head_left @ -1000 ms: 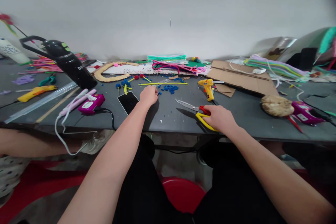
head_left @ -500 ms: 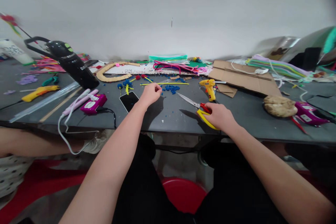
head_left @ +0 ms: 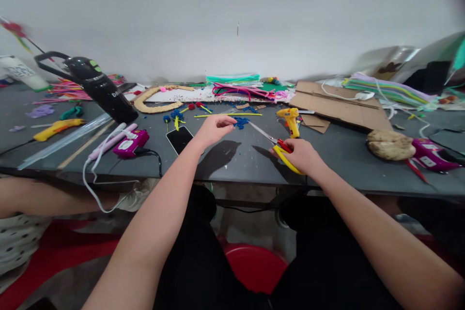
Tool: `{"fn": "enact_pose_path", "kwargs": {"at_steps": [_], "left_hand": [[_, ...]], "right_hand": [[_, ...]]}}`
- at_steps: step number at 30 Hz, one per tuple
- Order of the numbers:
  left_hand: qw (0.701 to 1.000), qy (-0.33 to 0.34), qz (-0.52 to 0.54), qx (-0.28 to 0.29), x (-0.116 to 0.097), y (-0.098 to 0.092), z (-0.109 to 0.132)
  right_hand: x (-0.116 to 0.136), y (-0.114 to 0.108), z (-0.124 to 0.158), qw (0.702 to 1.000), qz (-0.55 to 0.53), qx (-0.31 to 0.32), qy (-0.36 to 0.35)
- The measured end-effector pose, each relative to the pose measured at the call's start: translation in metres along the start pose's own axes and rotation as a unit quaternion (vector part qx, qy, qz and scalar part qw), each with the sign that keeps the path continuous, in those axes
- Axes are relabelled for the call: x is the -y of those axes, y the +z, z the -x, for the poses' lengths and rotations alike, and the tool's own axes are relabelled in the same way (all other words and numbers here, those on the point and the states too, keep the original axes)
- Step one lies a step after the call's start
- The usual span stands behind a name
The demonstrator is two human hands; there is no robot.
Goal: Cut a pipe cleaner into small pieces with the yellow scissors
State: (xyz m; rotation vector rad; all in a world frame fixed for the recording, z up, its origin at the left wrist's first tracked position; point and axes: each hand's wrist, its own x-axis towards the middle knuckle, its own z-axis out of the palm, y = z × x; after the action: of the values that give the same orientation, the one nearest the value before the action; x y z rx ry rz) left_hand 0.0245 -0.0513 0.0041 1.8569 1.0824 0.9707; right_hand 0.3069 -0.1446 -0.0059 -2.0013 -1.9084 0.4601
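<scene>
My right hand (head_left: 303, 156) is wrapped round the red and yellow handles of a pair of scissors (head_left: 279, 147). Their closed-looking silver blades point up and left, toward a small heap of blue snippets (head_left: 242, 122). Just left of that heap hovers my left hand (head_left: 217, 130), fingers stretched to the right, with nothing visible in them. Beyond it a yellow pipe cleaner (head_left: 238, 115) lies flat on the grey table. Small blue and yellow fuzzy flowers (head_left: 177, 117) rest near the left wrist, by a phone (head_left: 179, 139).
A yellow glue gun (head_left: 289, 121) stands right of the scissors, near cardboard (head_left: 336, 101). At left are a tilted black bottle (head_left: 103, 88) and a purple device (head_left: 131, 144). Pink pipe cleaners (head_left: 236, 91) lie by the wall. Another person's arm (head_left: 54, 197) is below the table's left edge.
My left hand has moved slightly right and its fingers have opened out from a closed pinch. The right hand still holds the scissors in nearly the same place.
</scene>
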Motion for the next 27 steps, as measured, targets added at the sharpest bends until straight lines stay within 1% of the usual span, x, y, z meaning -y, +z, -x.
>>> {"fn": "enact_pose_path", "kwargs": {"at_steps": [2,4,7,11,14,17,23,27], "left_hand": [[1.0,0.012,0.002,0.013,-0.011,0.003,0.007],[1.0,0.014,0.011,0.025,-0.022,0.009,0.014],[0.999,0.014,0.036,0.034,-0.037,0.019,0.024],[0.995,0.009,0.087,0.042,-0.046,0.032,0.03],[0.993,0.01,0.111,0.047,-0.047,0.037,0.029],[0.992,0.013,0.109,0.059,-0.046,0.038,0.029],[0.993,-0.008,0.099,0.064,-0.043,0.037,0.03],[0.992,-0.026,0.097,0.077,-0.043,0.036,0.031]], "right_hand": [[0.003,0.002,-0.001,0.996,-0.09,0.004,-0.003],[0.01,0.002,0.0,0.98,-0.196,0.017,0.0],[0.025,0.001,0.002,0.93,-0.359,0.073,0.023],[0.045,0.003,0.002,0.879,-0.468,0.085,0.025],[0.054,0.007,-0.001,0.858,-0.504,0.1,0.011],[0.059,0.011,-0.002,0.846,-0.523,0.101,-0.01],[0.062,0.012,-0.001,0.871,-0.483,0.091,-0.025],[0.06,0.012,0.0,0.866,-0.489,0.1,-0.024]]}}
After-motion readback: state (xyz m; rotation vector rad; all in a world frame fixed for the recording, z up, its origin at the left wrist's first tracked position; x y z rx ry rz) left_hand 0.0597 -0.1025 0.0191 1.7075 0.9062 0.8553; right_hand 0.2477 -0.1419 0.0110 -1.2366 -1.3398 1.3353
